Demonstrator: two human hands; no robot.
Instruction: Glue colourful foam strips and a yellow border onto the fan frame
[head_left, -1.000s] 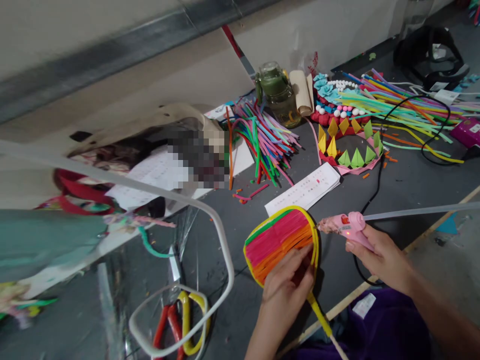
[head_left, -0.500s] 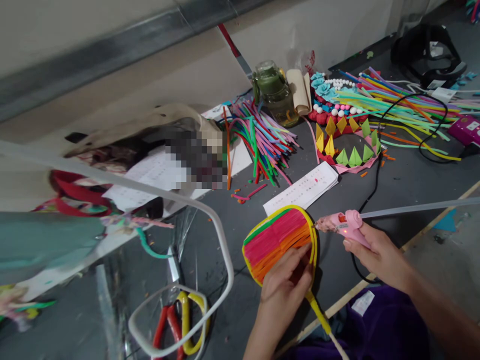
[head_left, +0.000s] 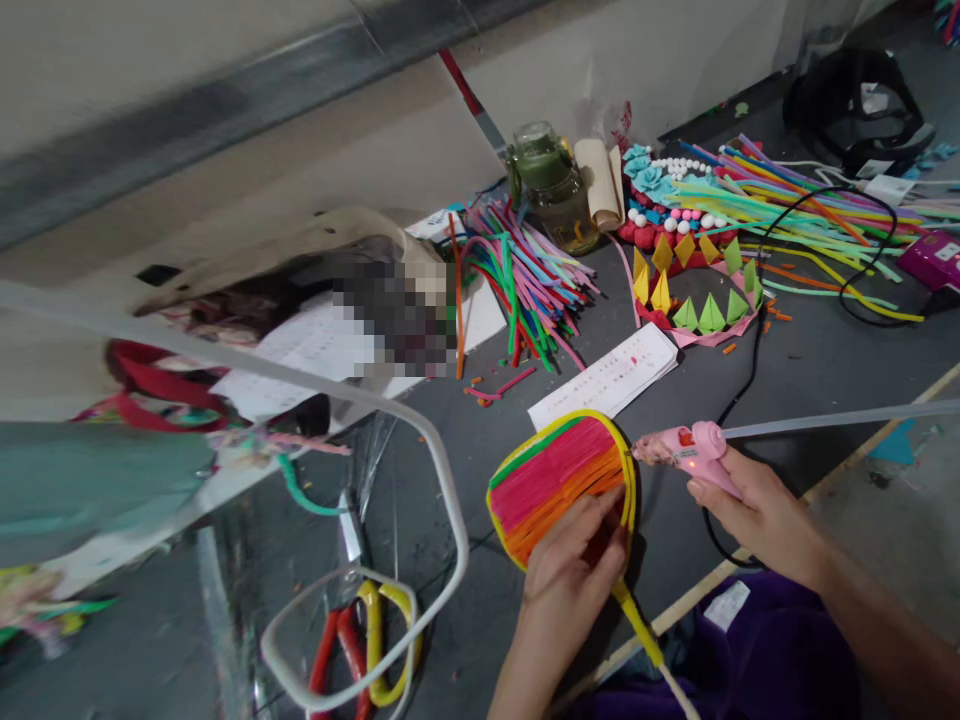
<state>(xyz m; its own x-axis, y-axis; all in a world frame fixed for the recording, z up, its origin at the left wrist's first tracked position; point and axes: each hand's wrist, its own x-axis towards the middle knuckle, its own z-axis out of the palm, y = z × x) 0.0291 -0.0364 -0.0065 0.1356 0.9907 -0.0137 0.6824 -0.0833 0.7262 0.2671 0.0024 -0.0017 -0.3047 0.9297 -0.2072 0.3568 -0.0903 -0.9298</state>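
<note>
My left hand (head_left: 574, 560) grips a round fan-shaped piece (head_left: 559, 465) by its lower right part, fingers over its face. The piece has a yellow rim, bands of green, pink and orange strips, and a yellow-wrapped handle that runs down to the lower right. In my right hand (head_left: 769, 515) is a pink hot glue gun (head_left: 701, 455) with a long clear glue stick out of its back. Its nozzle points left, at or very near the right side of the yellow rim; whether it touches I cannot tell.
Pipe cleaners (head_left: 525, 270) lie in a bundle beside a green bottle (head_left: 551, 190). A folded paper crown (head_left: 701, 300) and a written paper strip (head_left: 607, 375) lie beyond the fan. Red-handled pliers (head_left: 349, 645), yellow-handled scissors (head_left: 375, 640) and a bent white tube (head_left: 442, 470) occupy the left.
Both hands, the glue gun and the fan piece keep almost the same positions. The whole view has shifted very slightly.
</note>
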